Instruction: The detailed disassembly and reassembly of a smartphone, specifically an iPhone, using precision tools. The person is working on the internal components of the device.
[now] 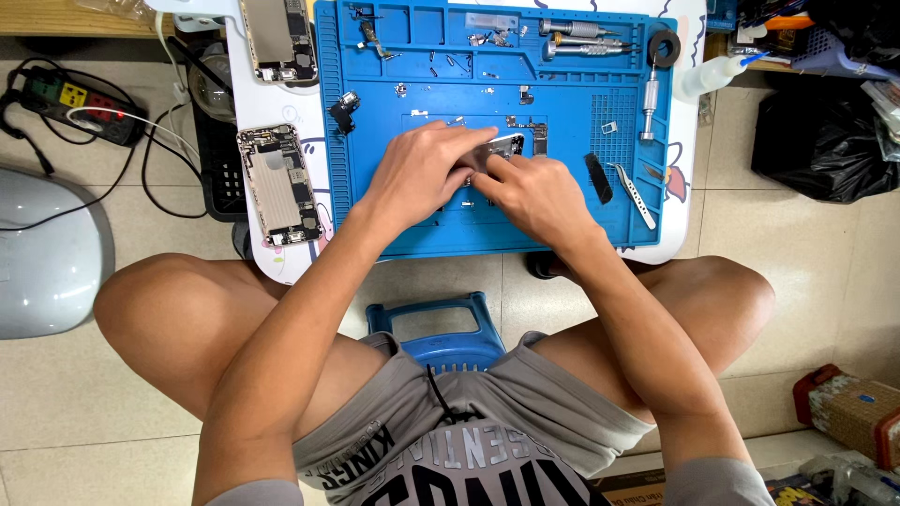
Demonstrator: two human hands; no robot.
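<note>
Both hands, left hand (424, 171) and right hand (532, 195), grip a silver opened phone body (502, 148) at the centre of the blue silicone repair mat (375, 215), whose top trays hold small screws (450, 64).

Phone part (506, 145) mostly hidden under my hands, my left hand (427, 169) and right hand (534, 192) covering it, upper opened phone (278, 39) cut by top edge, tiny screws (450, 64) too small for me to tell
</note>
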